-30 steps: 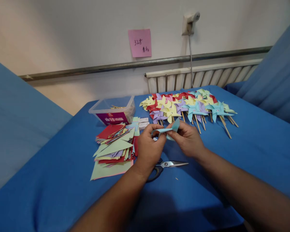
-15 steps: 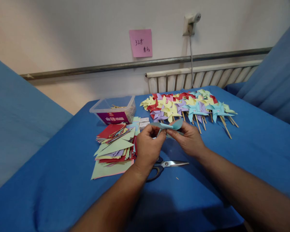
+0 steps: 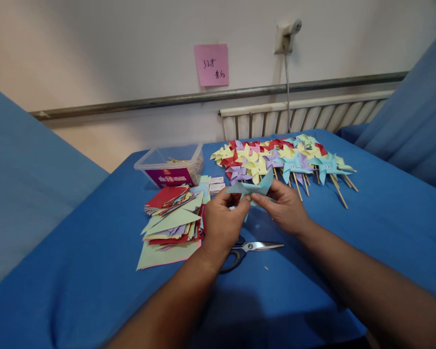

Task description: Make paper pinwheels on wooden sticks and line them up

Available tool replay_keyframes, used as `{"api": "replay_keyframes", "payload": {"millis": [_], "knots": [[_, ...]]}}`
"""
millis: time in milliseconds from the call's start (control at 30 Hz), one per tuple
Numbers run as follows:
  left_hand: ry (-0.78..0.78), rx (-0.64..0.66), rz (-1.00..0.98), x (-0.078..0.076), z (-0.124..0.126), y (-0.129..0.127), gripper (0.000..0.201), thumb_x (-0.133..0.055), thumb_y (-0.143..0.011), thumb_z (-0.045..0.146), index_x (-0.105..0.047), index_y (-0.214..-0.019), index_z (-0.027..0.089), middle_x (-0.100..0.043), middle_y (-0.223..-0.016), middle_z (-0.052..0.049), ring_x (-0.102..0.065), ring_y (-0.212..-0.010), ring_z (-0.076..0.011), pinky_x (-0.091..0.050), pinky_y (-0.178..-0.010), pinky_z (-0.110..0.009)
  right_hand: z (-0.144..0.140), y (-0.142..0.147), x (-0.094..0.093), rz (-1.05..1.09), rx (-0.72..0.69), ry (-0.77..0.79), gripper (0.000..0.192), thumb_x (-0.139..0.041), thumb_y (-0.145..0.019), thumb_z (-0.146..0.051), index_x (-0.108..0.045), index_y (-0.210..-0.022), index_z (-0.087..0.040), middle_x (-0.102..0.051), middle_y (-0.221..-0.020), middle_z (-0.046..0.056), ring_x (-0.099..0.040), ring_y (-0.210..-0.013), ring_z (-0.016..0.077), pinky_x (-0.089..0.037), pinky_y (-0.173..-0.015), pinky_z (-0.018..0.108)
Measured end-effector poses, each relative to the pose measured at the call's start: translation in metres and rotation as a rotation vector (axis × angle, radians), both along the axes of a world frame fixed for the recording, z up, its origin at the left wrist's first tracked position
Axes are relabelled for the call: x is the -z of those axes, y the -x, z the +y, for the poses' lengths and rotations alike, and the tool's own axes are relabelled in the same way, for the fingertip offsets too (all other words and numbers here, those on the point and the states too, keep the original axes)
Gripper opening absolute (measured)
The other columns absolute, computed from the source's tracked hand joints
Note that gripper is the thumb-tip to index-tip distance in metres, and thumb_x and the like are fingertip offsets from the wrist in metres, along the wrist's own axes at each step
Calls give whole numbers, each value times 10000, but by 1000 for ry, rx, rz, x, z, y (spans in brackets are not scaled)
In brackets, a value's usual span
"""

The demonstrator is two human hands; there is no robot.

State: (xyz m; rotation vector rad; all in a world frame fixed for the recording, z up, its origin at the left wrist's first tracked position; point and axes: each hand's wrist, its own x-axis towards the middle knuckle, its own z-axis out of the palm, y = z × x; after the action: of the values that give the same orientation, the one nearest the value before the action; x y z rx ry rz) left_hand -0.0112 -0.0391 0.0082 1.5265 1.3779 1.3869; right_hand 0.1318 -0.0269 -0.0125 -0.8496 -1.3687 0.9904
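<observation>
A light blue paper piece (image 3: 254,188), partly folded with its corners sticking up, is pinched between both hands above the blue table (image 3: 366,232). My left hand (image 3: 223,224) grips its left side with thumb and fingers. My right hand (image 3: 285,207) holds its right side. Just behind the hands lies a spread of finished paper pinwheels (image 3: 279,160) in yellow, red, purple and blue, on wooden sticks.
A stack of coloured paper squares (image 3: 170,218) lies left of my hands. Scissors (image 3: 250,248) rest on the table under my wrists. A clear plastic box (image 3: 170,167) stands behind the stack, with small white cards (image 3: 216,184) beside it. A radiator (image 3: 305,116) runs along the wall.
The blue paper has been turned and its flaps lifted, so more corners now stand up between my fingers. Both hands stayed at about the same spot.
</observation>
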Motion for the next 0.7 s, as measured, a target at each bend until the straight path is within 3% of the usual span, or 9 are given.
{"api": "replay_keyframes", "payload": {"millis": [567,700], "knots": [[-22,80,-65,1,-1,-1,140,-688,-752,319,-674,-798,188,-665,-731,-10,-593,-673,-141,-459,-644,-261,-1,-4,-3,-21,12,-20,201,-723,-760,-327,-699,-935,-233,-734,-902,7,-680,-853,194,-546,-816,385],[-33,87,-54,0,-2,0,132,-688,-753,309,-678,-797,184,-655,-709,-5,-577,-655,-133,-452,-632,-254,-1,-5,-6,-29,30,-10,169,-731,-750,-320,-695,-885,-224,-713,-823,-4,-661,-787,173,-538,-762,344]]}}
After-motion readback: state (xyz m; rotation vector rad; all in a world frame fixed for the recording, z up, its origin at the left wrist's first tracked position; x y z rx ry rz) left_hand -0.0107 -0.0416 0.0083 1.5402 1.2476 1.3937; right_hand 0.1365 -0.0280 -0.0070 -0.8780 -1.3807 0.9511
